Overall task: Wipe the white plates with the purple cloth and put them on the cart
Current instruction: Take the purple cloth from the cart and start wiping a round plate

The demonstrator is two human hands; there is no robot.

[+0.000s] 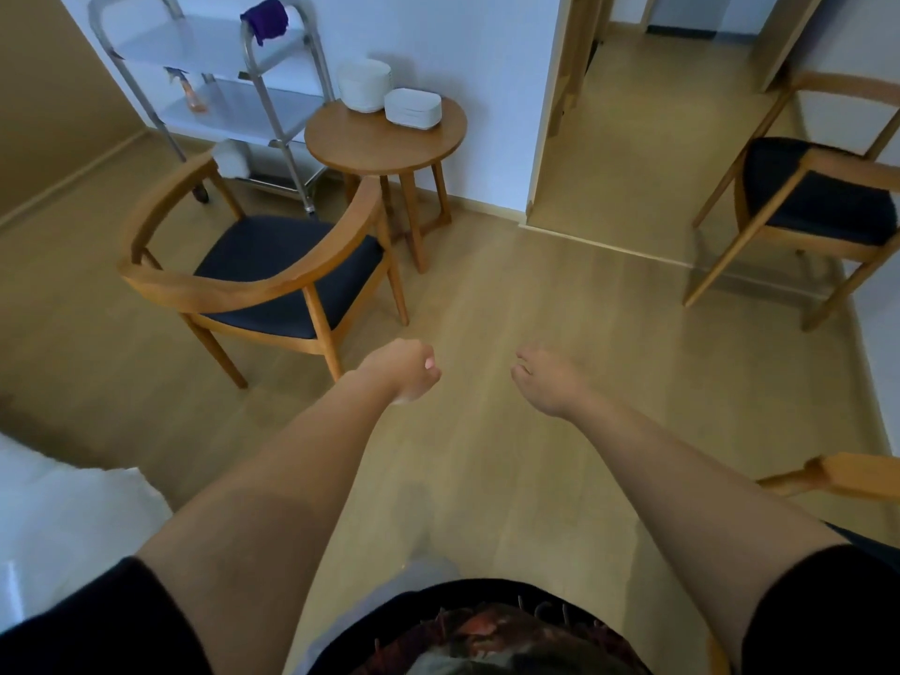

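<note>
From the head view, both arms reach forward over bare floor, holding nothing. The left hand (404, 370) is curled into a loose fist; the right hand (545, 377) hangs with its fingers loosely bent. The purple cloth (265, 18) is draped over the cart (272, 90) handle, far ahead and to the left. The white plates (387, 97) sit in two stacks on the round worktop (384, 148), just right of the cart. Both lie well apart from the hands, up and leftward, with a chair (263, 270) between; the left hand is the nearer.
</note>
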